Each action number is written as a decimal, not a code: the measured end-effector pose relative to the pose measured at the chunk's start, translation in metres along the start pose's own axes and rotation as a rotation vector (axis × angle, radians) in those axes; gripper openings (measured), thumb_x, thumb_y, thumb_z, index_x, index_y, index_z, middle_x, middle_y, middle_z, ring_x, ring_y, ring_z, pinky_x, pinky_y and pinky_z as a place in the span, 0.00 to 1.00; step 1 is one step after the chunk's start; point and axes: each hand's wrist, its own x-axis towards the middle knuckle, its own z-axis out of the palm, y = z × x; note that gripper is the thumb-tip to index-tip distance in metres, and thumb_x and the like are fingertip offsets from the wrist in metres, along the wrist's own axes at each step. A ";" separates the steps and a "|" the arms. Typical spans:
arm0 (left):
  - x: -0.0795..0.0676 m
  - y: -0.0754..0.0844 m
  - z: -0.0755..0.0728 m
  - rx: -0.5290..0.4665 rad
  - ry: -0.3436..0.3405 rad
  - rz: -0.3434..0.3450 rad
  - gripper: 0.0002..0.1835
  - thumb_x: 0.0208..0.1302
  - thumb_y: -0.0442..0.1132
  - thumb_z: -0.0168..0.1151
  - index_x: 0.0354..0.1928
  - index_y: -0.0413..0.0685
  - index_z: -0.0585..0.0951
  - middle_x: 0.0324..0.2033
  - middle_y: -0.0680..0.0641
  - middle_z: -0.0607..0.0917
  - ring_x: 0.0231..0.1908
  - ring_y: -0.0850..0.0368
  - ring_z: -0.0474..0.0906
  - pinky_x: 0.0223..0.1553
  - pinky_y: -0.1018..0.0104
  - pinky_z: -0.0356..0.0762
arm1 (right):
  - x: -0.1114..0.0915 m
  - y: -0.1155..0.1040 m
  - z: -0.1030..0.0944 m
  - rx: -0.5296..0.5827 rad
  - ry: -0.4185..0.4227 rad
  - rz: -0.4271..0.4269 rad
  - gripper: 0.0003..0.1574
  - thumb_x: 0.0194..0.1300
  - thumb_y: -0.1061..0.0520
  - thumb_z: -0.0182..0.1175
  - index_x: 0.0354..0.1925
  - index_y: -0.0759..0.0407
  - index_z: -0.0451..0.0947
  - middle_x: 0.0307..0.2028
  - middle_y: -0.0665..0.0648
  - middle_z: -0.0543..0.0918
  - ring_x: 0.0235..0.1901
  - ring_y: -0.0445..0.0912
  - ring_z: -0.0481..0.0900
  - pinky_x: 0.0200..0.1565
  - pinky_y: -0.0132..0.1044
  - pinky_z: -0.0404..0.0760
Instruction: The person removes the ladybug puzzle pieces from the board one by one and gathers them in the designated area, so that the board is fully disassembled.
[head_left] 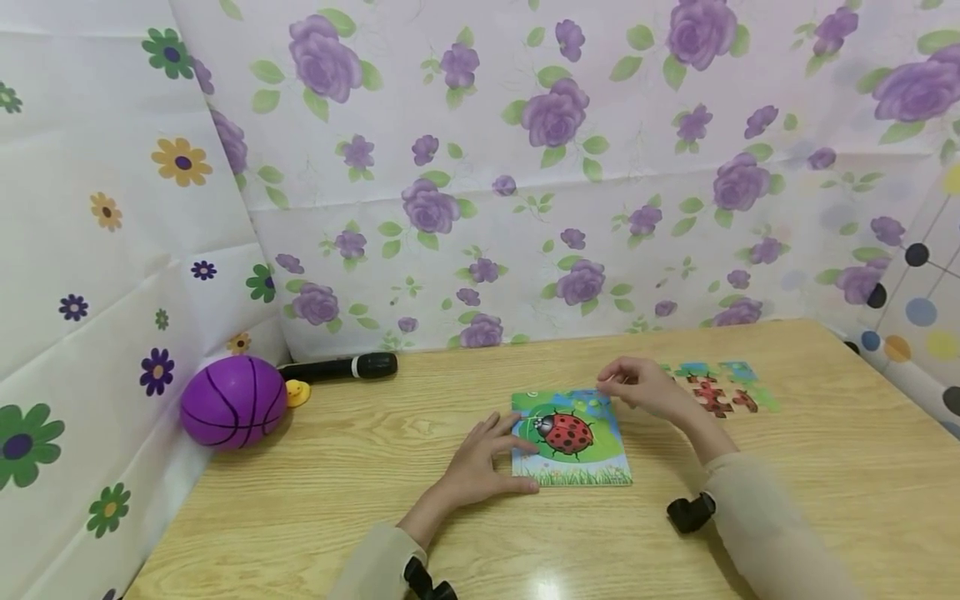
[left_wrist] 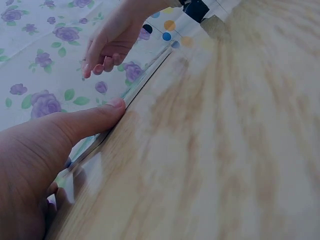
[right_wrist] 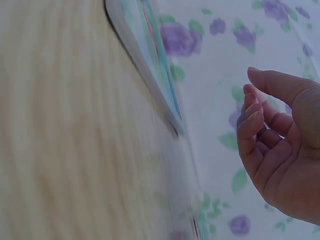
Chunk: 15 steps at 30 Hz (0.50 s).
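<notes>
A square ladybug picture board (head_left: 573, 463) lies flat on the table. My left hand (head_left: 480, 468) rests at its left side, fingers spread over the left edge and thumb along the near edge. The left wrist view shows that thumb (left_wrist: 95, 120) straight against the board's rim. Over the far right corner hovers my right hand (head_left: 648, 390), fingers loosely bent. In the right wrist view its thumb and fingers stand apart with nothing between them, away from the board (right_wrist: 150, 65). Several jigsaw pieces (head_left: 708, 396), red, blue and green, lie to the right of the board, some joined.
On the wooden table (head_left: 360, 467), a purple ball (head_left: 234, 402) sits at the far left. Beside it are a small yellow rubber duck (head_left: 297, 392) and a black rod-shaped object with a white band (head_left: 341, 367). A flowered cloth (head_left: 480, 183) hangs behind the table.
</notes>
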 end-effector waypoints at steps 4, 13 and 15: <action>0.000 0.001 0.000 0.000 -0.002 -0.003 0.24 0.52 0.56 0.73 0.52 0.61 0.84 0.75 0.47 0.61 0.76 0.35 0.45 0.74 0.32 0.40 | 0.003 -0.006 0.017 -0.010 -0.083 -0.032 0.17 0.68 0.52 0.61 0.46 0.65 0.78 0.34 0.63 0.80 0.27 0.44 0.73 0.27 0.35 0.75; -0.001 0.002 -0.002 0.003 -0.004 0.003 0.24 0.52 0.56 0.73 0.52 0.60 0.84 0.75 0.47 0.61 0.76 0.34 0.45 0.73 0.31 0.41 | 0.005 -0.015 0.043 -0.007 -0.254 -0.096 0.17 0.67 0.57 0.61 0.48 0.69 0.77 0.33 0.60 0.81 0.29 0.45 0.76 0.31 0.33 0.78; -0.001 0.002 -0.002 0.005 -0.004 0.003 0.24 0.52 0.56 0.73 0.52 0.60 0.84 0.75 0.47 0.61 0.76 0.34 0.45 0.73 0.31 0.41 | 0.005 -0.016 0.049 -0.009 -0.281 -0.100 0.17 0.67 0.57 0.62 0.48 0.69 0.77 0.34 0.60 0.81 0.29 0.45 0.76 0.30 0.33 0.79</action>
